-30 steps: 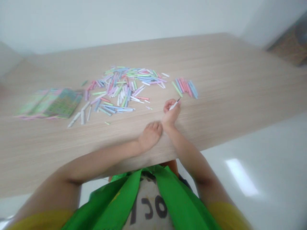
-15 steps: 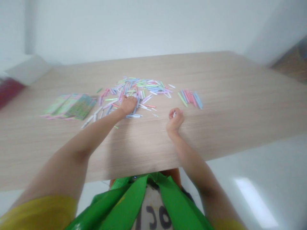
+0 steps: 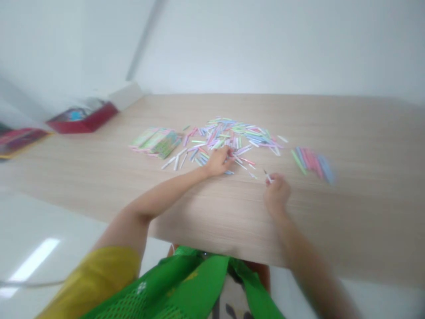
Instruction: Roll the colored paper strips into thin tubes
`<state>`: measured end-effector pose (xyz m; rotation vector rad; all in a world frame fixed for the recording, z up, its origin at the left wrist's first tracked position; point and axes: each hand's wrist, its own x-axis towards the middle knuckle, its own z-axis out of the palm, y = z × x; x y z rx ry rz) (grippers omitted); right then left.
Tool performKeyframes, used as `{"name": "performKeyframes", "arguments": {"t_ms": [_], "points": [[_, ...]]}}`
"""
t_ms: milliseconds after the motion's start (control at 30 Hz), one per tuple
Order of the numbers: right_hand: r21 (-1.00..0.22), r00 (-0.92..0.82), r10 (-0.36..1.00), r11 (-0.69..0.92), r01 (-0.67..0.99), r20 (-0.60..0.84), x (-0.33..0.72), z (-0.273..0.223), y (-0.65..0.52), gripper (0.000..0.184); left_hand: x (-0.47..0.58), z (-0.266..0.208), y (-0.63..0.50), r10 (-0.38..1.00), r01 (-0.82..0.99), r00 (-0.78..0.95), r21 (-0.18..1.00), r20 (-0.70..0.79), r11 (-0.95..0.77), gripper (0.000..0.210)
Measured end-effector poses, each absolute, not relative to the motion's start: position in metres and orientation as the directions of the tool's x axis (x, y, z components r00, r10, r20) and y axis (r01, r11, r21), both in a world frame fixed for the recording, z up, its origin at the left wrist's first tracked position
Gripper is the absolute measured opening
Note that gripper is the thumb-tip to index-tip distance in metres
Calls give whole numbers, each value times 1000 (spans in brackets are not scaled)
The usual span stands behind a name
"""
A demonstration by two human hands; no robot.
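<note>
My left hand (image 3: 218, 161) reaches into a loose pile of pastel pen-like sticks (image 3: 252, 133), in pink, blue, green, lilac and white. Its fingers are apart and bent down among the sticks, and blur hides the exact contact. My right hand (image 3: 277, 189) is closed on a slim white pen (image 3: 268, 178), whose dark, pointed tip sticks out toward the upper left. This hand is just above the table, right of the pile. Beyond it, to the right, a neat row of coloured sticks (image 3: 312, 163) in green, blue and pink lies side by side.
Left of the pile, green-and-pink flat packs (image 3: 155, 142) lie together. A few white sticks (image 3: 175, 160) lie beside them. A dark red open box (image 3: 83, 122) with mixed contents stands far left, beside a white box (image 3: 126, 95). The wooden table (image 3: 215, 221) meets a pale wall.
The view has swung left, bringing the red box into sight. My left hand stays at the pile with its fingers shifted; in my right hand, the pen's dark tip now shows.
</note>
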<state>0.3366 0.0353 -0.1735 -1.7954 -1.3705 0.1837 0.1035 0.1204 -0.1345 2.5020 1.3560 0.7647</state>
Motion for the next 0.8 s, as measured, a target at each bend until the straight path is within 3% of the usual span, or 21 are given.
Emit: {"name": "performKeyframes", "arguments": {"t_ms": [67,167,267,333,433,567,667,800], "points": [[-641,362,884,-96,761,296,328,-174,30,55,108,-130,90,732,616,516,400,446,-678,47],[-509,257,944,-120,852,208,316,-172,23,60,114,-130,48,589,620,599,152,542,-770,51],[-351,153,975,-87,932,163,307,-168,16,61,119,-141,23,583,669,673,-37,455,-742,39],[-275,96,984,-51,960,152,302,-166,12,60,121,-152,15,623,689,688,-69,372,-721,30],[-230,52,995,-30,973,90,295,-163,8,58,120,-171,13,702,730,645,27,302,-683,24],[-279,45,998,-52,959,-34,291,-159,6,53,107,-188,20,729,666,607,298,316,-684,27],[-461,-77,993,29,887,-86,300,-155,5,43,93,-191,33,677,479,628,495,384,-725,28],[-680,-383,911,185,710,-151,322,-151,5,24,82,-191,52,645,361,652,585,398,-726,34]]}}
